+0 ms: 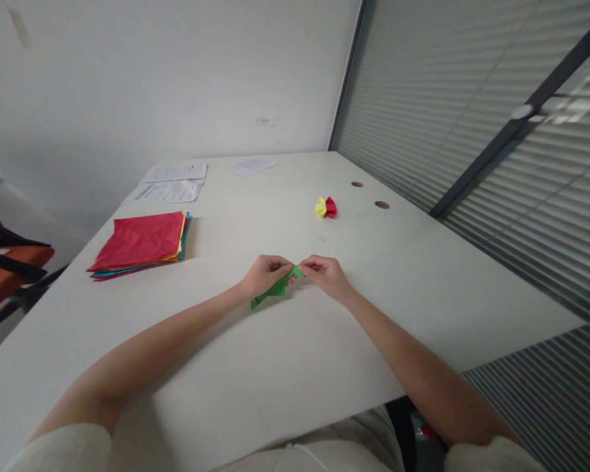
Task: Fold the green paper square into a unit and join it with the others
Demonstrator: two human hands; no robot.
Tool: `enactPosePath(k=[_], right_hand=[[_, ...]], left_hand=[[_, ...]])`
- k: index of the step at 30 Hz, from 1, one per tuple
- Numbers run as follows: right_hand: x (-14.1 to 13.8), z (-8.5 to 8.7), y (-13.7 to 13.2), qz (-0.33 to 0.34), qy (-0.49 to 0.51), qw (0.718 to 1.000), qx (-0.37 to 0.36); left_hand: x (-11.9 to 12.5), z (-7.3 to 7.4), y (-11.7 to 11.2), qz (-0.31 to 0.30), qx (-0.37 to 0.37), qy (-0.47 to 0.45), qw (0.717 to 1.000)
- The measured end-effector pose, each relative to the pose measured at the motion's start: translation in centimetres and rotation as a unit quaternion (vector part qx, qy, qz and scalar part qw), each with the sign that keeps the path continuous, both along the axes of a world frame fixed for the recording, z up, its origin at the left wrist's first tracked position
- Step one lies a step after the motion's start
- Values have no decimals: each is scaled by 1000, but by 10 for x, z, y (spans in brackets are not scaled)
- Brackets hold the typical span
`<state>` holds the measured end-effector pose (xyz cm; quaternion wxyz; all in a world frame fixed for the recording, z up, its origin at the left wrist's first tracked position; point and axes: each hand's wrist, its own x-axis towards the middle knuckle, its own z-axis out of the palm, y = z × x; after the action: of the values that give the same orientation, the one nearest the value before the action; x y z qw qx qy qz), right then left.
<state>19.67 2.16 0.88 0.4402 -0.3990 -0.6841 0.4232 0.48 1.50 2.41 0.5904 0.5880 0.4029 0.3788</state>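
A piece of green paper [276, 288], folded into a narrow pleated strip, is held just above the table between both hands. My left hand [267, 275] is closed on it, thumb on top, and part of the strip hangs down to the lower left below the palm. At the strip's upper right end, my right hand [324, 272] pinches the tip between thumb and fingers. The fingertips of both hands almost meet, and some folds are hidden behind them. Beyond my right hand lie a yellow folded paper piece [320, 208] and a red folded paper piece [331, 208], side by side.
On the white table [255, 229], a stack of coloured paper [145, 239] with red on top lies at the left. Printed sheets [172, 183] and another sheet [252, 166] lie at the back. Two round holes pierce the right side. Blinds [472, 118] line the right; an orange chair [10, 269] stands left.
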Motion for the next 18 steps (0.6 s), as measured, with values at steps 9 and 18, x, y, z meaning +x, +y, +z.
enactPosePath(k=[9, 18], right_hand=[[-1, 2, -2, -2, 8, 1000, 12], [-3, 1, -2, 10, 9, 1000, 7]], left_hand=[[-2, 0, -1, -31, -12, 0, 999], [0, -1, -2, -13, 36, 39, 999]])
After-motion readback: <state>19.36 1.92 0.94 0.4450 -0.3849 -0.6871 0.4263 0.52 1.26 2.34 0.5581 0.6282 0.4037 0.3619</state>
